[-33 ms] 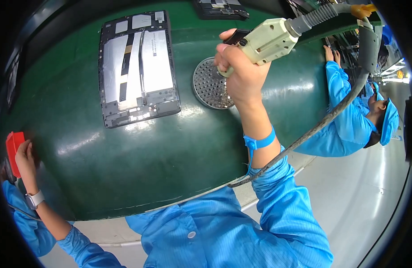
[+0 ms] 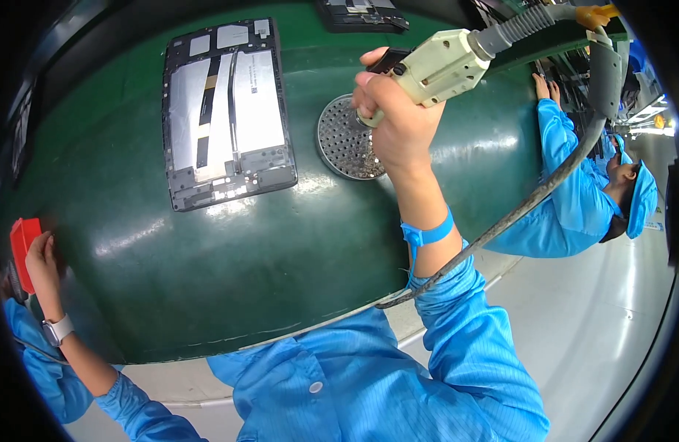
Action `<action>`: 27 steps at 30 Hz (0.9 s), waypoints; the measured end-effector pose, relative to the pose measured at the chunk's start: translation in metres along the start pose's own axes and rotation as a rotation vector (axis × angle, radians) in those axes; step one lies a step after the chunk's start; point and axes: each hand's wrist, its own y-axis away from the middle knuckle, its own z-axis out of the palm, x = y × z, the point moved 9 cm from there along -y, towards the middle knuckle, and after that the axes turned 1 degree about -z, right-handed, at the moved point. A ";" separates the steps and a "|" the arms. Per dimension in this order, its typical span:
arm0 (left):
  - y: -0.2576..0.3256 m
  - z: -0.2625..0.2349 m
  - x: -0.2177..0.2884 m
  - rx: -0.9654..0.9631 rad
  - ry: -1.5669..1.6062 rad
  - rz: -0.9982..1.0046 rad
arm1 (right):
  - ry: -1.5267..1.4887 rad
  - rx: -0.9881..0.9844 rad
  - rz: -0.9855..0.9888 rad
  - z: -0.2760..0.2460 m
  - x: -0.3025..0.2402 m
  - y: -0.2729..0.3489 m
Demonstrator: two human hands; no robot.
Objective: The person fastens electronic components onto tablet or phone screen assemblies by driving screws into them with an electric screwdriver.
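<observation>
My right hand (image 2: 402, 121) is wrapped round a cream-coloured gun-shaped hand tool (image 2: 446, 70) with a black lever. A corrugated grey hose runs from its upper right end. Under the tool and partly behind the hand is a round metal dish (image 2: 343, 140) with a perforated top and small bits on it. To its left lies an opened tablet (image 2: 258, 103), its silvery battery and boards showing. At the far left edge, my left hand (image 2: 43, 265) has its bent fingers closed at the side of a red plastic tray (image 2: 20, 247); the fingertips are partly hidden.
A second opened device (image 2: 365, 18) lies at the back of the green work surface (image 2: 243, 280). A thick grey cable (image 2: 531, 202) hangs across my right forearm. One co-worker (image 2: 575, 199) sits at the right; another person's blue sleeve (image 2: 41, 376) shows at the lower left.
</observation>
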 end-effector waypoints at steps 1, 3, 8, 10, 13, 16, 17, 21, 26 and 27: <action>0.000 0.000 0.002 -0.011 0.006 0.018 | 0.009 0.012 0.003 0.000 0.000 0.000; -0.001 -0.006 0.015 -0.020 -0.022 0.029 | -0.002 0.021 0.013 0.003 0.003 0.000; 0.027 -0.083 0.058 0.209 -0.063 -0.020 | -0.080 -0.004 0.065 0.017 0.018 0.005; 0.019 -0.074 0.099 0.311 0.021 -0.075 | 0.051 -0.018 0.001 -0.002 0.014 0.002; 0.001 -0.083 0.104 0.413 0.040 0.030 | 0.022 -0.019 -0.018 -0.022 0.021 -0.007; 0.016 -0.106 0.075 0.482 0.131 -0.179 | -0.041 -0.059 0.009 -0.012 0.029 -0.011; 0.020 -0.113 0.074 0.484 0.116 -0.180 | -0.076 -0.091 0.016 -0.007 0.032 -0.010; 0.027 -0.105 0.100 0.462 0.301 -0.089 | -0.077 -0.070 0.068 -0.002 0.035 -0.008; -0.004 -0.068 0.145 0.341 0.013 0.130 | -0.071 -0.030 0.052 -0.006 0.032 -0.009; -0.008 -0.060 0.126 0.339 0.022 0.134 | -0.056 -0.027 0.018 -0.010 0.027 -0.010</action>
